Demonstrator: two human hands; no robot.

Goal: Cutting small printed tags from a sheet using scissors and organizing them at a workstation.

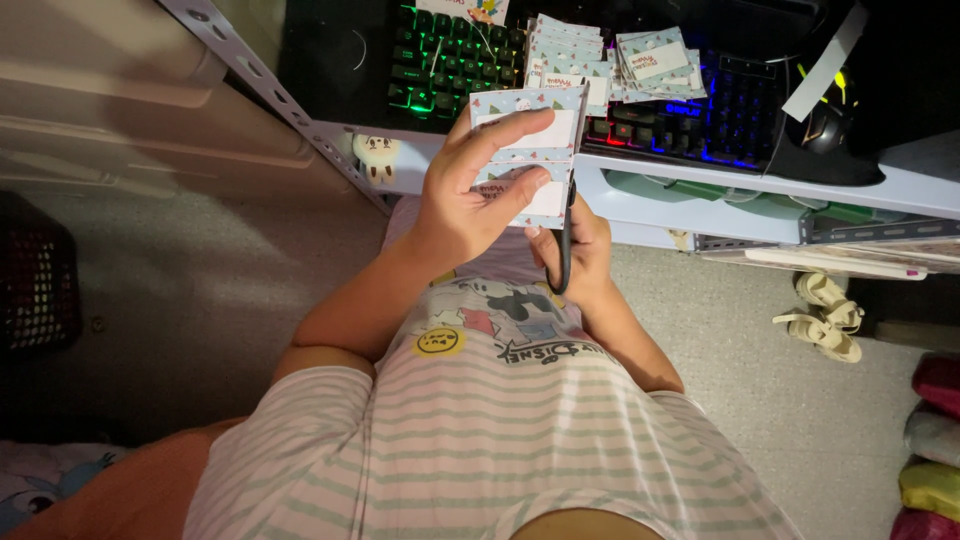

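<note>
1. View looks down over your chest and striped shirt (520, 440) to both hands, raised in front of a pale blue table (700, 190).
2. Your left hand (465, 195) is closed on a strip of printed cards (535, 150): thumb across the front, index finger along the upper card. The strip is pale blue w/ white panels and small pictures, held upright just in front of the table edge.
3. Your right hand (580, 250) sits just behind and below the strip, mostly hidden by it. It's closed on black-handled scissors (565, 240); the handle loop hangs down by your palm and the blades run up the strip's right edge. Can't tell if the blades are open or touching the paper.
4. On the table, just beyond the strip, loose cards of the same print lie in piles (610, 60) on a backlit keyboard (690, 120), w/ keys glowing green at left, red and blue at right.
5. A black mouse (825, 125) w/ yellow glow sits at the table's right end, well apart from your hands.
6. Right of you, on the grey floor (760, 330), a pair of pale sandals (825, 315) sits under the table edge.
7. Left side: a grey metal rack upright (270, 95) slants across, and a dark basket (35, 285) sits at far left.
</note>
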